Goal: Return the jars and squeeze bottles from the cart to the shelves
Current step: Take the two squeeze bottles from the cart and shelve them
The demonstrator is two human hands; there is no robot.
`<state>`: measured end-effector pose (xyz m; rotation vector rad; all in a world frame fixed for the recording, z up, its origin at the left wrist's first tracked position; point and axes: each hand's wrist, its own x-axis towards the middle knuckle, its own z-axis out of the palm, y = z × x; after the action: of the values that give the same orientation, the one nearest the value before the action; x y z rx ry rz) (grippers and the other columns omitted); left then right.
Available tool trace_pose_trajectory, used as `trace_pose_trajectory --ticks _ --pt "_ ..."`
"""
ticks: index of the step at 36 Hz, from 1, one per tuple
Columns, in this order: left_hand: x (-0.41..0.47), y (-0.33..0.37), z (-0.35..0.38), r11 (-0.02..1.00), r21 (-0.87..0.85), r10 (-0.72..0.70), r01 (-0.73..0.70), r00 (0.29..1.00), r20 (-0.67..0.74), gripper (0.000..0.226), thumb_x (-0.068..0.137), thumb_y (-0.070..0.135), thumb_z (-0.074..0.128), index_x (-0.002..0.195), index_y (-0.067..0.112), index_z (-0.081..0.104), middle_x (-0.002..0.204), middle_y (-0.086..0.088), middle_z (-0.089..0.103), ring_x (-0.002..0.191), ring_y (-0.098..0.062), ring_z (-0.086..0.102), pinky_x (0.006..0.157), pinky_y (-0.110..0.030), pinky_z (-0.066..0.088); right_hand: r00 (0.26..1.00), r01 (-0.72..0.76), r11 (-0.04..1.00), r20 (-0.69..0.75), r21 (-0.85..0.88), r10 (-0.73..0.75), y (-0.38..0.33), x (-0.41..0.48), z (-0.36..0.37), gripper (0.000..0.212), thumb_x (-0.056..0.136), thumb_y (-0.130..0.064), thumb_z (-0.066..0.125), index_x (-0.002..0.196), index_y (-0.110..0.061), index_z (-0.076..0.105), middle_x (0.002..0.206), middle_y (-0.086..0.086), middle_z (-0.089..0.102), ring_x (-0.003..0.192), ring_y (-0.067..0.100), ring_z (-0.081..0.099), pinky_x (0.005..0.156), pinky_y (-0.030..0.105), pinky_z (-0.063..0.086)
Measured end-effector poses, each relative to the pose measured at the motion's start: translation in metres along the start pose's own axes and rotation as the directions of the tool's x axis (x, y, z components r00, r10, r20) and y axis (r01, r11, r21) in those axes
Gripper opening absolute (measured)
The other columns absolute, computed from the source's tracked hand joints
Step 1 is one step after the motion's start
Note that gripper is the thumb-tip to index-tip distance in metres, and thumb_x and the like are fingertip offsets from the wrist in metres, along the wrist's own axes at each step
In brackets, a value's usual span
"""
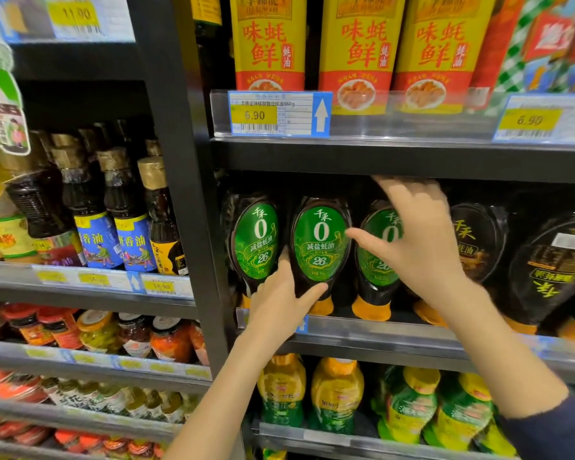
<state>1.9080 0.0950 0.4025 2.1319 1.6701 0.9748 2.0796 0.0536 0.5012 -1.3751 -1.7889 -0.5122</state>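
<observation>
Three dark squeeze bottles with green oval labels stand cap-down on the middle shelf (379,336). My left hand (279,303) grips the narrow lower part of the middle squeeze bottle (319,244), thumb across its front and fingers slipped in between it and the left bottle (256,240). My right hand (419,237) is spread in front of the right green bottle (375,270) and hides most of its label. Its thumb reaches toward the middle bottle's edge and its fingertips are up near the underside of the shelf above. The cart is out of view.
Dark squeeze bottles with black labels (478,240) fill the shelf to the right. Yellow and red sauce bottles (359,51) stand above, yellow-green bottles (336,393) below. A black upright post (193,194) divides off the left bay with oil bottles (130,220) and jars (170,340).
</observation>
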Motion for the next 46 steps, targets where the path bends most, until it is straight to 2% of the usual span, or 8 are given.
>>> trace_pose_trajectory --ticks 4,7,11,28,35,39,43,46 --pt "-0.012 0.006 0.006 0.999 0.029 -0.029 0.034 0.986 -0.167 0.101 0.078 0.062 0.059 0.149 0.024 -0.002 0.127 0.001 0.060 0.113 -0.021 0.059 0.087 -0.039 0.049 0.924 -0.186 0.913 -0.252 0.363 0.288 0.010 -0.061 0.015 0.072 0.074 -0.021 0.077 0.135 -0.010 0.041 0.127 -0.001 0.047 0.119 0.020 0.048 0.099 0.026 0.041" --pt "-0.015 0.012 0.013 0.999 0.022 -0.035 0.042 0.970 -0.241 0.112 0.075 0.063 0.061 0.145 0.029 -0.019 0.122 0.000 0.063 0.100 -0.023 0.065 0.078 -0.037 0.053 0.897 -0.346 0.832 -0.107 0.435 0.429 0.014 -0.088 0.033 0.093 0.071 -0.019 0.080 0.143 -0.025 0.021 0.137 -0.006 0.036 0.126 0.014 0.042 0.101 0.033 0.044" --pt "-0.012 0.017 0.023 0.996 0.070 -0.029 0.048 0.968 -0.250 0.120 0.075 0.063 0.060 0.129 0.037 -0.044 0.115 -0.004 0.066 0.093 -0.029 0.067 0.076 -0.041 0.054 0.890 -0.444 0.842 0.043 0.307 0.453 0.015 -0.086 0.046 0.114 0.068 -0.027 0.081 0.141 -0.035 -0.006 0.146 0.009 0.029 0.134 0.024 0.037 0.100 0.041 0.044" --pt "-0.011 0.030 0.030 0.984 0.060 -0.145 0.169 0.947 -0.287 0.118 0.076 0.053 0.067 0.142 0.028 -0.028 0.087 -0.005 0.070 0.080 -0.025 0.067 0.070 -0.039 0.054 0.863 -0.483 0.841 0.298 0.246 0.408 0.029 -0.071 0.048 0.124 0.076 -0.017 0.075 0.128 -0.035 -0.036 0.149 0.016 0.020 0.124 0.034 0.047 0.104 0.048 0.036" --pt "-0.010 0.031 0.029 0.978 0.085 -0.162 0.192 0.947 -0.277 0.119 0.075 0.055 0.067 0.142 0.028 -0.028 0.083 -0.005 0.069 0.076 -0.024 0.067 0.069 -0.037 0.054 0.850 -0.511 0.816 0.295 0.268 0.436 0.028 -0.073 0.050 0.123 0.076 -0.014 0.075 0.133 -0.036 -0.032 0.144 0.015 0.026 0.122 0.034 0.048 0.103 0.052 0.035" --pt "-0.009 0.032 0.027 0.975 0.086 -0.175 0.203 0.951 -0.255 0.116 0.077 0.052 0.067 0.144 0.025 -0.024 0.088 -0.009 0.070 0.079 -0.025 0.067 0.066 -0.031 0.047 0.811 -0.562 0.804 0.319 0.192 0.491 0.028 -0.073 0.053 0.101 0.077 -0.021 0.074 0.148 -0.014 0.002 0.144 0.015 0.026 0.117 0.041 0.051 0.095 0.050 0.042" --pt "-0.008 0.035 0.027 0.970 0.108 -0.183 0.216 0.949 -0.256 0.115 0.077 0.053 0.066 0.145 0.024 -0.023 0.088 -0.008 0.070 0.079 -0.024 0.066 0.064 -0.030 0.045 0.826 -0.547 0.816 0.281 0.188 0.489 0.024 -0.073 0.053 0.121 0.080 -0.019 0.072 0.130 -0.038 -0.036 0.147 0.016 0.024 0.115 0.042 0.053 0.095 0.049 0.044" --pt "-0.008 0.035 0.028 0.970 0.098 -0.193 0.224 0.947 -0.257 0.116 0.077 0.052 0.067 0.144 0.025 -0.024 0.096 -0.009 0.070 0.087 -0.026 0.067 0.071 -0.034 0.048 0.830 -0.548 0.814 0.246 0.195 0.500 0.022 -0.072 0.053 0.122 0.080 -0.019 0.071 0.122 -0.038 -0.041 0.146 0.016 0.025 0.114 0.041 0.053 0.095 0.048 0.043"
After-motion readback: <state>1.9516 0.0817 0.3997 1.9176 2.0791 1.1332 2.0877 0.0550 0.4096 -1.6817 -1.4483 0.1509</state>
